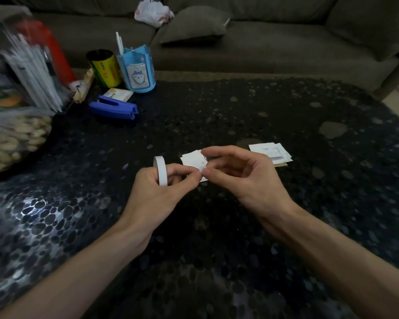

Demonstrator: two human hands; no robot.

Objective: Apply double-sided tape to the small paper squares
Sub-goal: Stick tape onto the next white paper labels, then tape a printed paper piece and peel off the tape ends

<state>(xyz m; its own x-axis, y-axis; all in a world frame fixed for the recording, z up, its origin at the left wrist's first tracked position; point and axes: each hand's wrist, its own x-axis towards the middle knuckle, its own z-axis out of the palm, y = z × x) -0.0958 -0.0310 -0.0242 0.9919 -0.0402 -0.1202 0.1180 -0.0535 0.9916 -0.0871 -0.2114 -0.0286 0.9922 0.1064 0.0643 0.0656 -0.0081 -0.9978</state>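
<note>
My left hand (pixel 158 188) holds a white roll of double-sided tape (pixel 161 170) upright, with fingers curled round it. My right hand (pixel 242 174) pinches the short free end of the tape (pixel 202 169) between thumb and forefinger, right beside the left fingertips. Just behind the two hands lie a few small paper squares (pixel 192 158) on the dark table (pixel 217 226), partly hidden by my fingers. A second small stack of paper squares (pixel 271 153) lies further right.
A blue stapler (pixel 113 109), a small white box (pixel 120 94), a blue pen holder (pixel 137 70) and a yellow can (pixel 105 69) stand at the back left. A bag of peanuts (pixel 14 137) sits at the left edge. A grey sofa (pixel 263 38) runs behind the table.
</note>
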